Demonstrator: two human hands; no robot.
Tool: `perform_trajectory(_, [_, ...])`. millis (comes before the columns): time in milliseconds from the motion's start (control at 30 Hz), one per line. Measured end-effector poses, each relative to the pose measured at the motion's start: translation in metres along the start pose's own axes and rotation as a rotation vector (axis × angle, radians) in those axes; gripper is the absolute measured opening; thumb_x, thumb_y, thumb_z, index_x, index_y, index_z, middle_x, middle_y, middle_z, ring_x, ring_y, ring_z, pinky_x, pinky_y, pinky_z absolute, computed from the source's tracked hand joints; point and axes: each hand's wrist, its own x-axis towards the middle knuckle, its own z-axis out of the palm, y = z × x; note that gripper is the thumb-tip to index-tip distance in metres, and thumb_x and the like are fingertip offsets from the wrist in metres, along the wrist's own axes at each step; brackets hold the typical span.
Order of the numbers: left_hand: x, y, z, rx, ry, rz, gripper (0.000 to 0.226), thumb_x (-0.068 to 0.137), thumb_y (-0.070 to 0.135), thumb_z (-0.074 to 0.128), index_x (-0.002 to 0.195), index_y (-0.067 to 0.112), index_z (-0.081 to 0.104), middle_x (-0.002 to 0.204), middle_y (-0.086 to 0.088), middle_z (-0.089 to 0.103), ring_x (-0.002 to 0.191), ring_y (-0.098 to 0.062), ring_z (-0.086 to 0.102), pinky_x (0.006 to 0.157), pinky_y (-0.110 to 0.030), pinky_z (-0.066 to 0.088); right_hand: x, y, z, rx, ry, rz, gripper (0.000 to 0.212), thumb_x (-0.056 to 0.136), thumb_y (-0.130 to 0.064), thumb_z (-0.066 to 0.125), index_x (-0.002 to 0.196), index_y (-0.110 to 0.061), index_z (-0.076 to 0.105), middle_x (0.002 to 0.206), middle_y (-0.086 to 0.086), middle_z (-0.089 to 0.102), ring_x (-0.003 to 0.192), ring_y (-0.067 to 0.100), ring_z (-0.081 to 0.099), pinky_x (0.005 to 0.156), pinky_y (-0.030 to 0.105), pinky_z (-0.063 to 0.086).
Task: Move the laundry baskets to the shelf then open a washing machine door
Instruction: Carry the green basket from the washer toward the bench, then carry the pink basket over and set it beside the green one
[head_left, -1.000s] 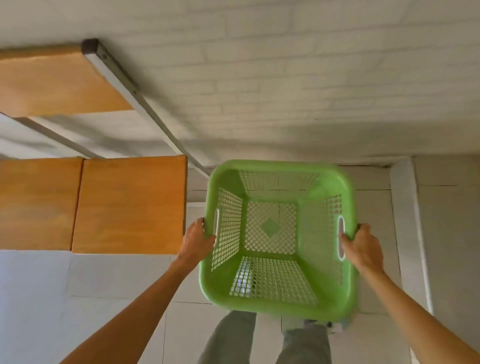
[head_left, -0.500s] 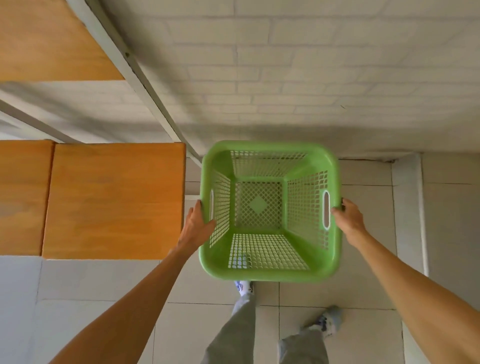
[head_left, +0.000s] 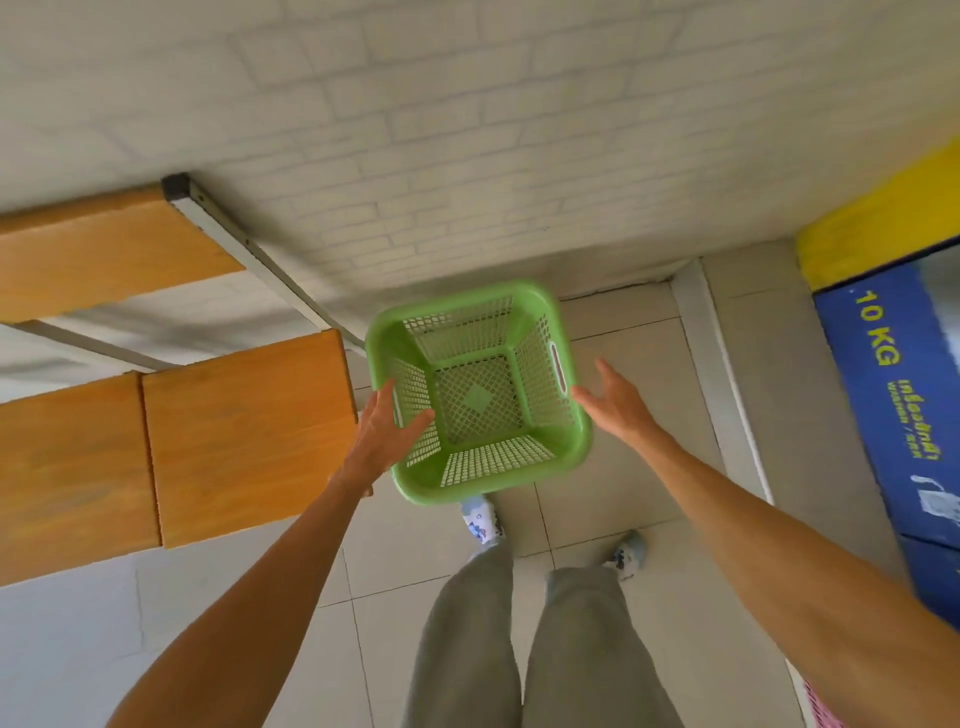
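A green plastic laundry basket (head_left: 566, 457) with lattice walls stands empty and low over the tiled floor, just right of the wooden shelf (head_left: 244, 436). My left hand (head_left: 384, 434) hovers over the basket's left rim with fingers spread and grips nothing. My right hand (head_left: 615, 400) is just off the right rim by the handle slot, fingers apart and palm turned toward the basket. At the right edge stands a washing machine (head_left: 893, 395) with a blue front marked "10 KG"; its door is out of sight.
The shelf has an upper wooden board (head_left: 104, 249) and a grey metal post (head_left: 260, 260) against the white brick wall. My legs and shoes (head_left: 483, 519) stand right behind the basket. A bit of pink lattice basket (head_left: 821, 709) shows at the bottom right.
The basket has gone down toward the floor beside the shelf. Both hands have let go of its handles and opened. The view has swung right, bringing the washing machine in.
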Motion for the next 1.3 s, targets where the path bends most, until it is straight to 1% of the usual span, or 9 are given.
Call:
perform_trajectory(133, [-0.051,0.046,-0.014,0.095,-0.078,0.162,0.109,0.069,0.085,0.055,0.152,0.02,0.025,0.153,-0.015,0.04,0.138,-0.036,0.043,0.103,-0.065,0.044,-0.102,0.014,-0.039,0.189,0.107,0.076,0.081,0.094,-0.051,0.051,0.156,-0.011,0.017,0.158,0.017,0.03,0.144,0.035,0.032,0.114,0.045,0.029])
perform_trajectory(367, [-0.147,0.182,0.052,0.252,-0.219,0.493,0.083,0.086,0.052,0.069,0.152,0.02,0.03,0.147,-0.011,0.048,0.127,-0.029,0.052,0.103,-0.05,0.047,-0.238,0.144,-0.073,0.517,0.427,0.168,0.072,0.097,-0.042,0.053,0.154,-0.007,0.026,0.159,0.014,0.03,0.145,0.027,0.032,0.115,0.033,0.024])
perform_trajectory(467, [-0.187,0.222,0.123,0.335,-0.346,0.562,0.082,0.084,0.047,0.073,0.15,0.017,0.034,0.138,-0.01,0.054,0.118,-0.027,0.057,0.098,-0.044,0.049,-0.301,0.225,-0.072,0.672,0.569,0.279,0.069,0.095,-0.044,0.057,0.15,-0.01,0.034,0.153,0.013,0.04,0.139,0.029,0.042,0.114,0.037,0.033])
perform_trajectory(633, [-0.288,0.271,0.269,0.36,-0.516,0.68,0.103,0.059,0.069,0.066,0.144,0.017,0.043,0.119,-0.004,0.058,0.1,-0.026,0.06,0.089,-0.041,0.053,-0.419,0.368,-0.058,0.88,0.818,0.451,0.052,0.091,-0.036,0.064,0.135,-0.011,0.053,0.126,0.011,0.062,0.109,0.031,0.064,0.089,0.037,0.05])
perform_trajectory(833, [-0.415,0.286,0.445,0.415,-0.724,0.83,0.068,0.083,0.032,0.078,0.141,0.018,0.045,0.116,-0.004,0.063,0.091,-0.026,0.067,0.085,-0.041,0.056,-0.558,0.522,-0.028,1.004,0.994,0.627,0.05,0.094,-0.034,0.062,0.134,-0.006,0.049,0.118,0.005,0.061,0.104,0.023,0.059,0.084,0.03,0.043])
perform_trajectory(967, [-0.476,0.294,0.513,0.391,-0.83,0.838,0.081,0.072,0.053,0.071,0.14,0.017,0.046,0.117,-0.005,0.063,0.08,-0.012,0.063,0.07,-0.021,0.049,-0.612,0.586,-0.017,1.066,1.068,0.733,0.049,0.093,-0.027,0.063,0.136,-0.004,0.051,0.129,0.015,0.062,0.112,0.029,0.062,0.082,0.026,0.046])
perform_trajectory(1033, [-0.492,0.3,0.537,0.396,-0.833,0.832,0.091,0.066,0.064,0.064,0.141,0.017,0.044,0.118,-0.003,0.062,0.084,-0.015,0.064,0.072,-0.022,0.049,-0.626,0.609,-0.018,1.062,1.094,0.765,0.048,0.093,-0.024,0.064,0.135,-0.005,0.052,0.128,0.015,0.063,0.107,0.028,0.064,0.071,0.02,0.043])
perform_trajectory(1233, [-0.496,0.317,0.601,0.417,-0.758,0.789,0.047,0.088,0.021,0.072,0.131,0.018,0.053,0.11,-0.007,0.07,0.079,-0.022,0.064,0.075,-0.032,0.051,-0.628,0.669,-0.034,1.088,1.085,0.809,0.043,0.092,-0.021,0.066,0.13,-0.004,0.054,0.113,0.012,0.067,0.076,0.017,0.06,0.054,0.009,0.037])
perform_trajectory(1300, [-0.489,0.318,0.623,0.429,-0.76,0.77,0.048,0.089,0.022,0.071,0.133,0.019,0.052,0.111,-0.007,0.07,0.079,-0.02,0.065,0.072,-0.029,0.05,-0.623,0.694,-0.039,1.108,1.086,0.827,0.037,0.091,-0.021,0.067,0.124,-0.007,0.056,0.111,0.011,0.069,0.075,0.017,0.064,0.062,0.021,0.051])
